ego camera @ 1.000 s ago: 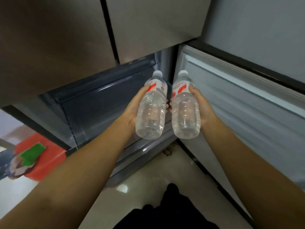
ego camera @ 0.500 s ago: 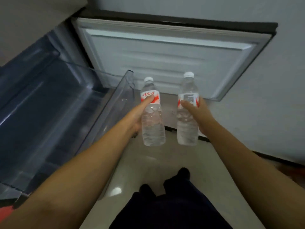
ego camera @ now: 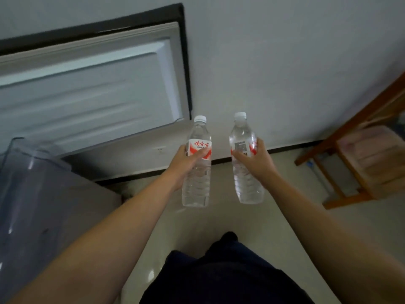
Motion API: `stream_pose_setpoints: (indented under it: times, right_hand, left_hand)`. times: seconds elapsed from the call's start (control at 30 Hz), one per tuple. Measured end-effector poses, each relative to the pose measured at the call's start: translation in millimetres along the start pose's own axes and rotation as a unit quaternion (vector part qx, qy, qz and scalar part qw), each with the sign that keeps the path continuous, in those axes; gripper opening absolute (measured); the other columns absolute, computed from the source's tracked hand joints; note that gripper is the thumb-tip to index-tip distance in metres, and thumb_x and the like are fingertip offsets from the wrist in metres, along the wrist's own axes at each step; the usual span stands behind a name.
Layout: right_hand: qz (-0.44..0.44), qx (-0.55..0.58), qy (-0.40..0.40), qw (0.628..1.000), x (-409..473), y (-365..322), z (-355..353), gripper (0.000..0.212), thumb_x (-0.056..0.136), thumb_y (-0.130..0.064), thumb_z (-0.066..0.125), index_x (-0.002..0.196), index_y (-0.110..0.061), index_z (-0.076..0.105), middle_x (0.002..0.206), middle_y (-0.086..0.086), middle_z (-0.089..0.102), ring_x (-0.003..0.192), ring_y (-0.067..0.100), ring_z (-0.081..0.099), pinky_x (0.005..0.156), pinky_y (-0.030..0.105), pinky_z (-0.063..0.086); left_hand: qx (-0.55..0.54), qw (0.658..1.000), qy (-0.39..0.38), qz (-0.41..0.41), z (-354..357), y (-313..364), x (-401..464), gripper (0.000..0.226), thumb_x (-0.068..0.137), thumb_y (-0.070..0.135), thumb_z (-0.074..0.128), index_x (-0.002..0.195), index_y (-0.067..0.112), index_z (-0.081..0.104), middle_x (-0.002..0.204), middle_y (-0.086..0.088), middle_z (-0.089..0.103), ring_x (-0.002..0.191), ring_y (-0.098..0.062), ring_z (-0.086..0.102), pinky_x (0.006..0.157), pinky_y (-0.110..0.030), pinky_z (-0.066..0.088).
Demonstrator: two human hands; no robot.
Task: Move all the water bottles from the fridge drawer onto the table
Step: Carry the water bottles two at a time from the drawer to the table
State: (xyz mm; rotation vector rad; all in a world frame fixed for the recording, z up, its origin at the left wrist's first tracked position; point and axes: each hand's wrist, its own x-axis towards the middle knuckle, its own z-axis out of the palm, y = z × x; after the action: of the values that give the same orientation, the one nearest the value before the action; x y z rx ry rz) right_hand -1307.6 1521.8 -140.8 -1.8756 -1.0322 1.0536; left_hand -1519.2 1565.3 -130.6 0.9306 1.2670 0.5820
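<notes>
Two water bottles are out of the fridge drawer but not yet set down: the left hand grips one bottle, the right hand the other, both held upright over the floor (no surface in view, and whether more remain in the drawer is not visible)

I hold two water bottles upright over the floor, apart from each other. My left hand grips the left bottle at its red and white label; my right hand grips the right bottle likewise. The open fridge door and the clear drawer lie left, a wooden chair right.
</notes>
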Motion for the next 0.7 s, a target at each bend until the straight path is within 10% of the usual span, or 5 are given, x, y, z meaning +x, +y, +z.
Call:
stream_pose_setpoints:
  times: [0.53,0.7]
  right_hand:
    - [0.083,0.065,0.208,0.972,0,90,-188,0.060,0.073,-0.048,0.074,0.120,-0.038,0.037,0.090,-0.020,0.056,0.079,-0.001,0.059,0.055,0.017,0.042]
    - [0.134,0.120,0.287,0.941,-13,124,-227,0.063,0.077,-0.036,0.075,0.128,-0.027,0.039,0.100,-0.008,0.062,0.085,0.011,0.066,0.070,0.031,0.057]
  left_hand:
    - [0.109,0.980,-0.166,-0.013,230,38,84,0.049,0.077,0.034,0.075,0.114,0.015,0.050,0.101,-0.009,0.065,0.075,-0.020,0.068,0.049,-0.025,0.053]
    - [0.162,0.953,-0.254,-0.032,305,41,107,0.039,0.078,0.029,0.075,0.107,0.018,0.052,0.102,-0.009,0.065,0.085,-0.025,0.068,0.070,-0.037,0.057]
